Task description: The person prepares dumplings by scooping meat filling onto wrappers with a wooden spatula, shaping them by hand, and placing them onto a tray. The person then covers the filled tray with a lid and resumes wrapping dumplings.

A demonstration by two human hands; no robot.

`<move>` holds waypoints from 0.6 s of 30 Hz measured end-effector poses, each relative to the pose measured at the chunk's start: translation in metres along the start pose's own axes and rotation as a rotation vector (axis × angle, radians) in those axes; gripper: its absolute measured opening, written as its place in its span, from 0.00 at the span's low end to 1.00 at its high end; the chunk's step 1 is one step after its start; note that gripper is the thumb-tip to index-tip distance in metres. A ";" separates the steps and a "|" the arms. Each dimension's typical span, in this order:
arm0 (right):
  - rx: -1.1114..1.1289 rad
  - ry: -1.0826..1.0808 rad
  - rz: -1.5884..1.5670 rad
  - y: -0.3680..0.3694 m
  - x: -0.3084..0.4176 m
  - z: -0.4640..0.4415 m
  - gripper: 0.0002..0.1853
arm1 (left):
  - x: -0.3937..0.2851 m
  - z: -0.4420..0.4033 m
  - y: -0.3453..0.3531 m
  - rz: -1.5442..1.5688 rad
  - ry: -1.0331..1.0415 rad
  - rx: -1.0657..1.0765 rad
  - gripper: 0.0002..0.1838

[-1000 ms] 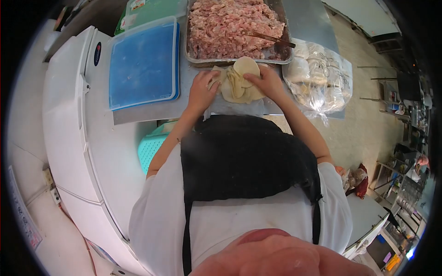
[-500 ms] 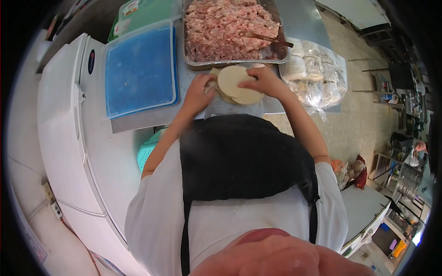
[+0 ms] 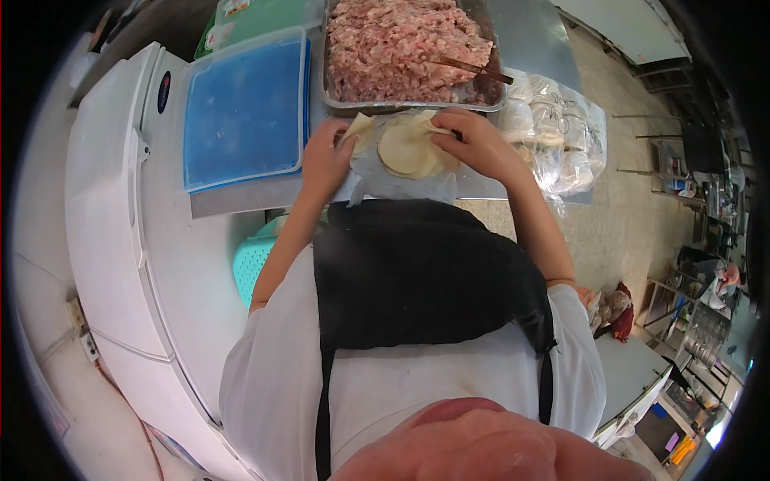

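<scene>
A small pile of round, pale dough wrappers (image 3: 403,152) lies on a clear plastic bag (image 3: 409,189) at the near edge of the metal table. My left hand (image 3: 326,159) is closed on a folded dough wrapper (image 3: 360,128), to the left of the pile. At the pile's right side, my right hand (image 3: 477,143) pinches the lifted edge of a wrapper between thumb and fingers. Just beyond both hands stands a metal tray (image 3: 377,105) heaped with raw minced meat (image 3: 405,52). A brown utensil handle (image 3: 481,72) sticks out of the meat.
Bagged stacks of wrappers (image 3: 553,120) sit at the right. Left of my hands is a blue container with a clear lid (image 3: 245,116), with a green one (image 3: 261,26) behind it. A white refrigerator (image 3: 108,208) stands far left; a teal basket (image 3: 253,263) is below the table edge.
My left hand has moved slightly left, away from the pile, with a folded wrapper. My right hand has shifted from the top wrapper to the pile's upper right edge.
</scene>
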State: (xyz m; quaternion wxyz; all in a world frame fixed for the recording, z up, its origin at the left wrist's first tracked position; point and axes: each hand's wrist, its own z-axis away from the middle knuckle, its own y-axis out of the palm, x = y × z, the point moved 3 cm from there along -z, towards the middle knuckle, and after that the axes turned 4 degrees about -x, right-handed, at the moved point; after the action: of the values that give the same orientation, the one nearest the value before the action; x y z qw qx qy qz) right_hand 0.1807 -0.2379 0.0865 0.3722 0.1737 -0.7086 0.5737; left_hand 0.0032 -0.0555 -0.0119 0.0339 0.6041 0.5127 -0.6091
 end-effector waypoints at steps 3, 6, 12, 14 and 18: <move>-0.003 0.048 -0.078 0.021 -0.021 -0.005 0.14 | -0.012 0.005 -0.013 0.129 -0.131 -0.103 0.13; -0.052 0.055 0.070 0.045 -0.063 -0.004 0.15 | -0.027 0.005 -0.015 0.320 -0.228 -0.055 0.12; -0.141 0.175 0.036 0.008 -0.073 0.010 0.16 | -0.012 0.003 0.042 0.362 -0.234 0.285 0.13; -0.175 0.143 0.101 -0.007 -0.065 0.013 0.15 | -0.011 0.004 0.044 0.028 -0.050 0.136 0.13; -0.085 0.053 0.161 -0.021 -0.044 0.014 0.16 | -0.022 -0.002 0.025 -0.017 -0.010 0.015 0.13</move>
State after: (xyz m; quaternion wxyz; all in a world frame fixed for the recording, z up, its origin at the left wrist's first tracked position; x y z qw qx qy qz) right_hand 0.2197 -0.2647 0.0678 0.3507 0.0849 -0.7339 0.5756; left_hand 0.0271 -0.0783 -0.0089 0.0267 0.5969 0.5129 -0.6164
